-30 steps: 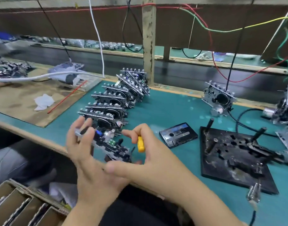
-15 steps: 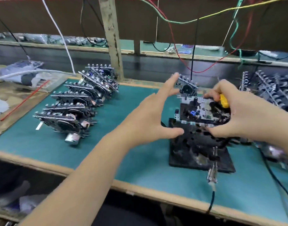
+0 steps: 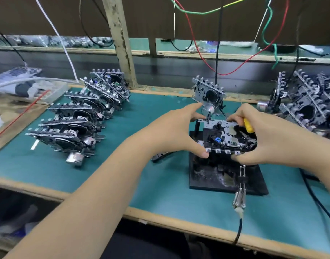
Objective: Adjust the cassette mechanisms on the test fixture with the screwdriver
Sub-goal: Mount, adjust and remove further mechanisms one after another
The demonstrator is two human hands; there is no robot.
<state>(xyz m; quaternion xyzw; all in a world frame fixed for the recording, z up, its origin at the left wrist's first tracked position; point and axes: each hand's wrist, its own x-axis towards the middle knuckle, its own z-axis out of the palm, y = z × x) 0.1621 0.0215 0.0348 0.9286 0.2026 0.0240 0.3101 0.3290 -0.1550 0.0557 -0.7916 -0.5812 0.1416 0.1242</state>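
At the far left a clear plastic tray point(image 3: 48, 90) sits on a brown board, with a thin red rod point(image 3: 20, 115) slanting across it. On the green-topped table point(image 3: 160, 193) beside it, a row of cassette mechanisms point(image 3: 80, 118) leans one against the next, running from the near left toward a wooden post point(image 3: 121, 43); the nearest one shows its silver motor at the bottom. Right of centre, the left hand point(image 3: 177, 133) grips the left edge of the cassette mechanism point(image 3: 226, 137) being worked on, thumb under its near corner and fingers reaching over the far side. That mechanism lies flat on top of the black test fixture point(image 3: 222, 174), held above its base plate. The right hand point(image 3: 269, 135) closes on the mechanism's right side, thumb at the near edge, while also keeping the yellow-handled screwdriver point(image 3: 248, 125) tucked between its fingers; the blade is hidden. A metal clip on a black cable point(image 3: 239, 197) lies over the fixture's front edge. Behind the hands one mechanism point(image 3: 209, 94) stands upright with a black wire leading up from it. At the far right another cluster of mechanisms point(image 3: 310, 101) is piled together.
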